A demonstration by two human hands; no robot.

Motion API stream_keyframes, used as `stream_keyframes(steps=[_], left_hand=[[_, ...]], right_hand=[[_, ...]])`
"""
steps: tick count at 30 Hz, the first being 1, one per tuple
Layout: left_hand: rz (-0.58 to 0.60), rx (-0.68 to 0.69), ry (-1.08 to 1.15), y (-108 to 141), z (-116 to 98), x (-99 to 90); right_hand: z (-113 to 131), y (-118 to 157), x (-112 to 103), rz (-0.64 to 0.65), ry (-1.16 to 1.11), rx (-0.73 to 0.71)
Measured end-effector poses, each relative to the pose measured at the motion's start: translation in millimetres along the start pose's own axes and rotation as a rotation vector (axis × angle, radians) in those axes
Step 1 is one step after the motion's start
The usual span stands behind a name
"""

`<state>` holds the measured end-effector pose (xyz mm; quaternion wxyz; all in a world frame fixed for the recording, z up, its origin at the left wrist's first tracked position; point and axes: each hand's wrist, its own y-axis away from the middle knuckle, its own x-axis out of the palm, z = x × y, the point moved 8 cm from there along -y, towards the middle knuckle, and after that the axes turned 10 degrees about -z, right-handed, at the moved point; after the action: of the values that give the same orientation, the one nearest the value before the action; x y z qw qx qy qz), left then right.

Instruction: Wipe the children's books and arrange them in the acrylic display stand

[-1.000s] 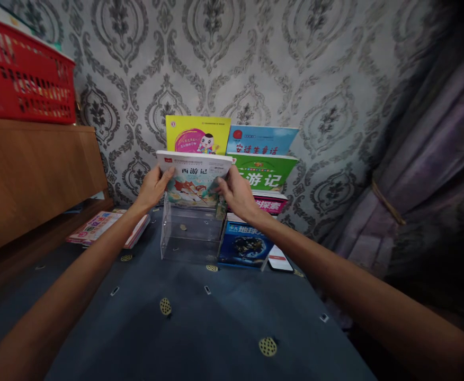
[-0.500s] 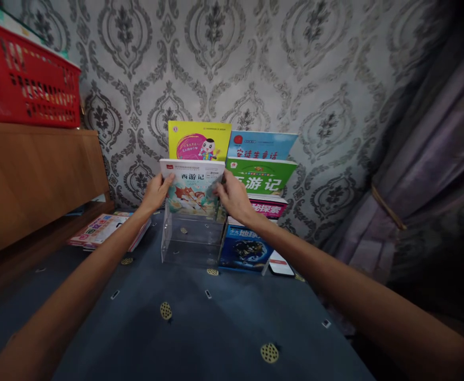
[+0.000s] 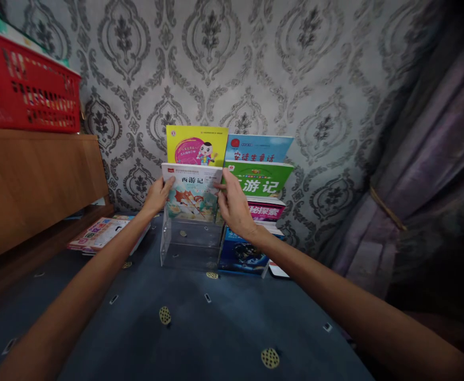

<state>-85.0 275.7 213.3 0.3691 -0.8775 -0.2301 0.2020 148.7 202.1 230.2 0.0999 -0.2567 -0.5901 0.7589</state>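
Observation:
A white-topped picture book (image 3: 192, 198) stands in the left column of a clear stepped rack (image 3: 192, 248), in front of a yellow book (image 3: 196, 145). My left hand (image 3: 158, 197) holds its left edge, thumb on the cover. At the right edge is my right hand (image 3: 235, 203), its fingers against the cover and side. The rack's right column bears a light blue book (image 3: 259, 148), a green book (image 3: 259, 179), a pink book (image 3: 267, 210) and a dark blue book (image 3: 242, 256). My right hand and wrist partly cover these.
A stack of books (image 3: 100, 233) lies left of the rack, partly behind my left forearm. A red basket (image 3: 29, 84) sits on a wooden cabinet (image 3: 41, 185). A phone (image 3: 278, 270) lies by the rack's right side, near a purple curtain (image 3: 407, 174).
The view has shifted slightly. My right hand's fingers have spread a little along the book's right edge, and my right wrist now covers more of the lower right books. The book stays in the same tier.

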Motion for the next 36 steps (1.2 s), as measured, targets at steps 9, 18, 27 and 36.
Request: stream_keyframes(steps=[9, 18, 27, 36], left_hand=[[-0.039, -0.043, -0.012, -2.8, 1.2, 0.8], [-0.043, -0.066, -0.042, -3.6, 2.8, 2.0], [-0.055, -0.103, -0.117, -8.7, 5.1, 4.0], [-0.061, -0.15, -0.18, -10.6, 2.7, 6.2]], right_hand=[[2.1, 20.9, 0.6, 0.068, 0.043, -0.023], [-3.5, 33.9, 8.7, 0.113, 0.054, -0.053], [-11.2, 38.6, 15.9, 0.162, 0.036, -0.054], [-11.7, 40.7, 16.8, 0.181, 0.044, -0.061]])
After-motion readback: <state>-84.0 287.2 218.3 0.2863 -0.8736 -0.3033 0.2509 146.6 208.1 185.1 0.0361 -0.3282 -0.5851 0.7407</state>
